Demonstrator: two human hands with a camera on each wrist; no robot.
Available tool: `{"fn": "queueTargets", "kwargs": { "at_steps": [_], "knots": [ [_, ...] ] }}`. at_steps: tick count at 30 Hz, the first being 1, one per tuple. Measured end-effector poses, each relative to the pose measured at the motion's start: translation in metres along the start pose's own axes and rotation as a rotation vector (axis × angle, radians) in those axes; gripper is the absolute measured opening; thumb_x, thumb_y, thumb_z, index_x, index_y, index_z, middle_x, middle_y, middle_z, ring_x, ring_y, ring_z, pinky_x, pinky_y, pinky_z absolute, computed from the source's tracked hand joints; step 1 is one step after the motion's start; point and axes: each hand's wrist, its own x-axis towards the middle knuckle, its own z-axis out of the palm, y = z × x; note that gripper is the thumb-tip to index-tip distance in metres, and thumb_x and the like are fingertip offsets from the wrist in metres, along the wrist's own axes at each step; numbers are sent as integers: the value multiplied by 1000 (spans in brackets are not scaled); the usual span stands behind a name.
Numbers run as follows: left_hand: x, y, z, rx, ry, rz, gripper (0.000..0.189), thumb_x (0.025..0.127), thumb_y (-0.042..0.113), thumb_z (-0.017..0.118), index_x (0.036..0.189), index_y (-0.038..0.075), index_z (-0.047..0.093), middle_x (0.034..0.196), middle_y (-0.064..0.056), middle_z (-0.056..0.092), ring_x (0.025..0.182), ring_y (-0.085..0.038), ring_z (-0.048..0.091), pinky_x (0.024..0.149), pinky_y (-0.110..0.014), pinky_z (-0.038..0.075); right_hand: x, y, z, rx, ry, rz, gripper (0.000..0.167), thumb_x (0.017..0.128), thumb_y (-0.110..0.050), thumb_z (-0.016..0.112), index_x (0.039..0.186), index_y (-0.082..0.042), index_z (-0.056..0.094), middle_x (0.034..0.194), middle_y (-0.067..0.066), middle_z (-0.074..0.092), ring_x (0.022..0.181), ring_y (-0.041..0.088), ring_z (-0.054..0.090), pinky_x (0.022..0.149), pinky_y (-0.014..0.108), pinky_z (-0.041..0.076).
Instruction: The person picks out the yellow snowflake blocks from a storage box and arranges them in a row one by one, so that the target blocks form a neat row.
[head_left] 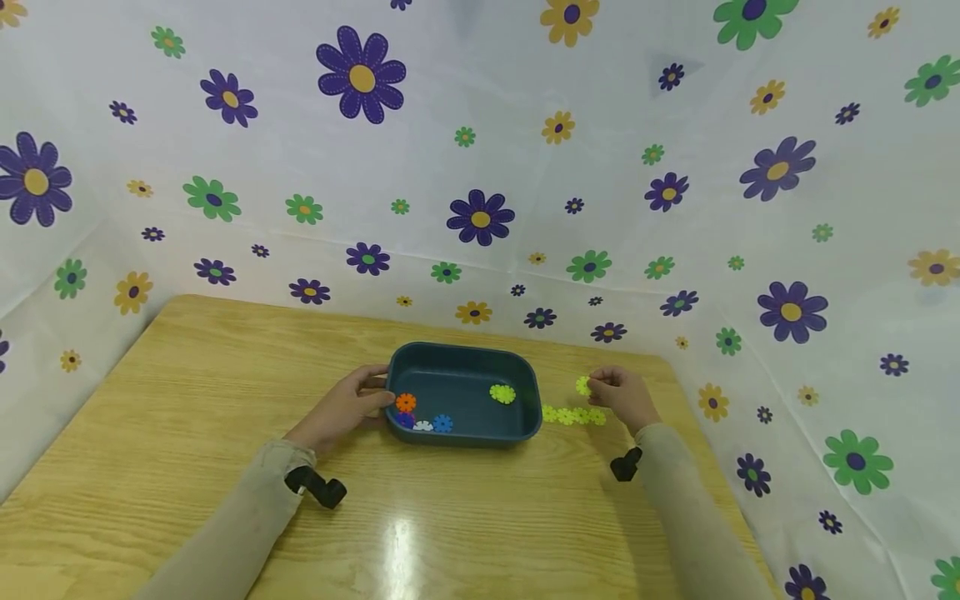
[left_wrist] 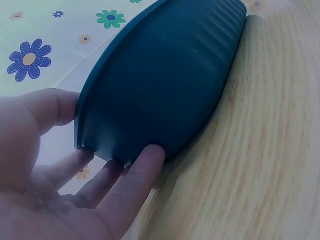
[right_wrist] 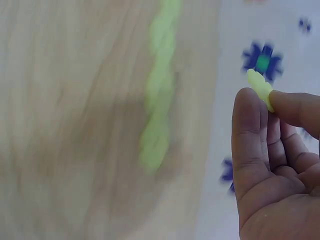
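Observation:
A dark teal plastic tub rests on the wooden table. Its left end is in my left hand: the thumb is at the rim and fingers lie against the outer wall, as the left wrist view shows. Between thumb and fingertips, my right hand pinches a yellow-green flower-shaped disc, held above the table. Just below that hand, several matching discs form a row on the wood, running right from the tub's right side. Inside the tub are yellow-green discs, plus an orange disc and a blue disc.
A white disc and a purple disc lie in the tub's near left corner. White flower-printed cloth hangs behind and beside the table. A black wrist mount sticks out from the left sleeve, another from the right.

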Motion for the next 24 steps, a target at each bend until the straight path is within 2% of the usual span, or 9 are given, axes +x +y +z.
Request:
{"fn": "queueTargets", "kwargs": {
  "at_steps": [7, 12, 18, 24],
  "knots": [
    [-2, 1, 0, -23, -4, -7, 65, 104, 18, 65, 159, 9, 34, 153, -25, 42, 127, -39, 58, 96, -48, 59, 1, 39, -31, -107, 59, 73, 31, 105, -15, 61, 123, 9, 61, 112, 14, 68, 86, 13, 71, 84, 33, 62],
    [-1, 1, 0, -16, -8, -1, 66, 104, 19, 65, 160, 10, 32, 153, -26, 42, 126, -38, 59, 97, -48, 58, 2, 63, -44, -167, 68, 92, 30, 104, -16, 62, 121, 9, 63, 114, 18, 68, 84, 12, 69, 79, 30, 61],
    [0, -1, 0, -30, -8, 2, 66, 104, 18, 65, 160, 9, 33, 153, -27, 42, 125, -39, 59, 97, -50, 58, 4, 73, -45, -205, 63, 98, 30, 101, -20, 66, 117, 6, 68, 107, 15, 71, 83, 15, 67, 73, 30, 59],
    [0, -1, -1, -43, -12, 2, 66, 103, 18, 65, 160, 9, 33, 153, -27, 41, 127, -42, 58, 97, -50, 58, 2, 68, -40, -246, 39, 117, 29, 101, -19, 66, 117, 5, 67, 100, 11, 70, 81, 18, 63, 70, 31, 56]
  ]
}}
